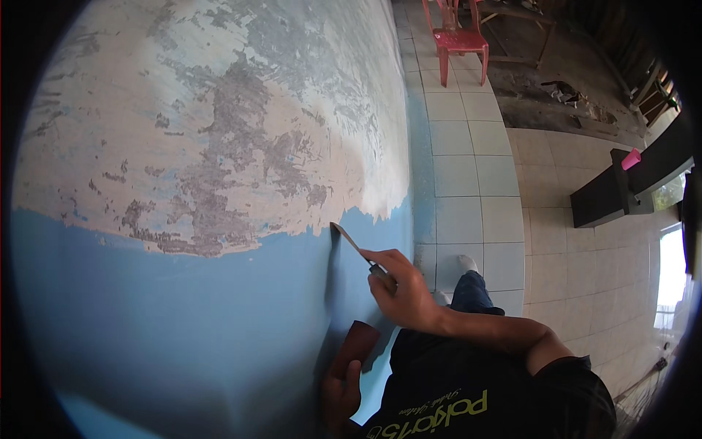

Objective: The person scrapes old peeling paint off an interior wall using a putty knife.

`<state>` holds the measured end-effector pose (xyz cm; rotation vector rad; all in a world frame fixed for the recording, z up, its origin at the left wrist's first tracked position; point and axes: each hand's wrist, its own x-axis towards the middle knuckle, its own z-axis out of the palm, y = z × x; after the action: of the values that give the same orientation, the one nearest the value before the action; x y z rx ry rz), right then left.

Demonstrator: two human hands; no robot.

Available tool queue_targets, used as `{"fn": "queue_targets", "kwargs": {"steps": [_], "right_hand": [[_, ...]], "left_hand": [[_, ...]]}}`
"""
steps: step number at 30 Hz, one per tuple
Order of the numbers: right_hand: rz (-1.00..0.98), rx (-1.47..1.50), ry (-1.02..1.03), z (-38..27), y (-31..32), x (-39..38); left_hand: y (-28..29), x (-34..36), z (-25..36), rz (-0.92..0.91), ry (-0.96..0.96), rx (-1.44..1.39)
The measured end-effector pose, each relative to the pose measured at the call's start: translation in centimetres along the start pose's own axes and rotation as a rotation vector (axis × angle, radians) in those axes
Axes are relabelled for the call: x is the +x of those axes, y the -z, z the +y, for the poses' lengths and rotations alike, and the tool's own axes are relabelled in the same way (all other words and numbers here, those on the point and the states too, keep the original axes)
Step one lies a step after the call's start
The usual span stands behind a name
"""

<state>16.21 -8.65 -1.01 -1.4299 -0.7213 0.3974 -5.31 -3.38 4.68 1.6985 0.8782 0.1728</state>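
My right hand (406, 289) is closed round the handle of a putty knife (353, 244). The blade's tip rests at or very near the wall (241, 314), by the ragged edge where blue paint meets a scraped, whitish-grey patch (241, 154). Lower down, beside the blue part of the wall, my left hand (344, 399) grips a dark reddish-brown piece (356, 347) that looks like folded sandpaper. Its thumb lies across the front of that piece, and the other fingers are mostly hidden.
Pale floor tiles (457, 172), some with bluish smears, run along the wall's foot. A red plastic chair (459, 40) stands farther ahead. To the right is a dark wooden structure (603, 194) with a pink cup (630, 159) on it. My foot (468, 263) is near the wall.
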Motion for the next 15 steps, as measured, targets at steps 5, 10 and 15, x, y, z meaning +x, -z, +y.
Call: {"fn": "queue_targets", "kwargs": {"steps": [5,10,15], "right_hand": [[0.048,0.102,-0.222,0.2,0.1,0.7],[0.085,0.077,-0.060,1.0,-0.7,1.3],[0.112,0.097,-0.046,1.0,-0.9,0.3]], "left_hand": [[-0.3,0.4,-0.4,-0.020,-0.027,-0.056],[0.0,0.3,0.1,-0.018,-0.029,0.058],[-0.4,0.9,-0.2,-0.005,-0.043,0.117]]}}
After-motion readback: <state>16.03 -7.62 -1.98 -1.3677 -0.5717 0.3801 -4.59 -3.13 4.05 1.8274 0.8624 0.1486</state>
